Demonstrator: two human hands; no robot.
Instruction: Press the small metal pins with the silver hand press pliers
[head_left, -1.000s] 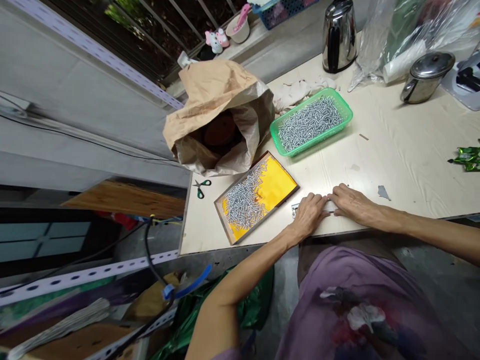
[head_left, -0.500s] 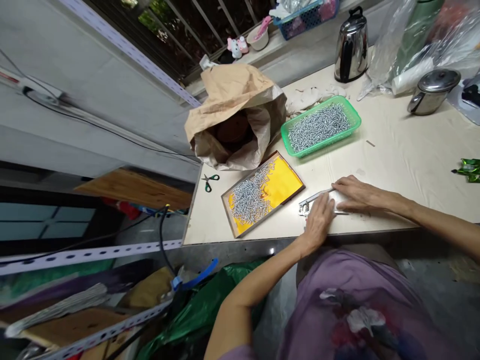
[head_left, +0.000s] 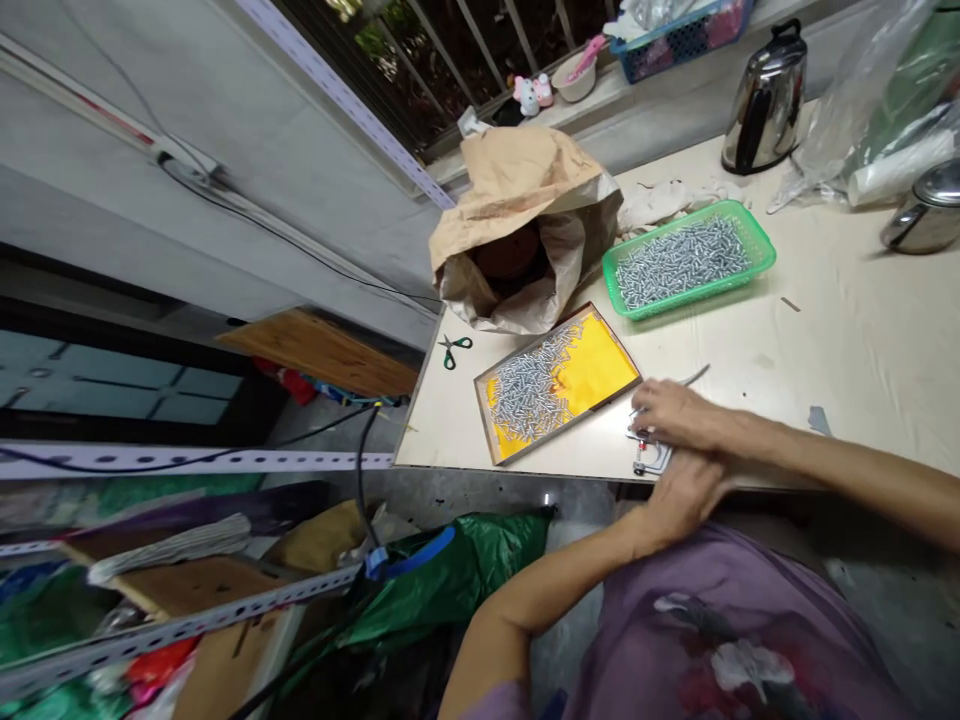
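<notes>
Near the table's front edge lies a small silvery metal mechanism [head_left: 654, 458] with a spring-like part and a flat plate; its kind is not clear. My right hand [head_left: 679, 412] is closed over its upper part, fingers curled down at its left end. My left hand [head_left: 686, 490] grips its near side, with the fingers bent and partly hidden. A thin dark strip [head_left: 696, 376] sticks out behind my right hand. Just left of my hands is a shallow tray [head_left: 536, 452] lined in yellow, with many small metal pins or screws [head_left: 525, 395] heaped in its left half.
A green plastic basket [head_left: 765, 258] full of similar metal pieces stands behind. An open brown paper bag [head_left: 525, 180] sits at the back left, near green-handled scissors [head_left: 454, 352]. A steel kettle [head_left: 765, 100] and a lidded steel pot [head_left: 926, 210] stand at the back right.
My view has shifted left. My right hand has moved onto the left end of the mechanism, and my left hand has slid back to its near side. The mechanism has turned.
</notes>
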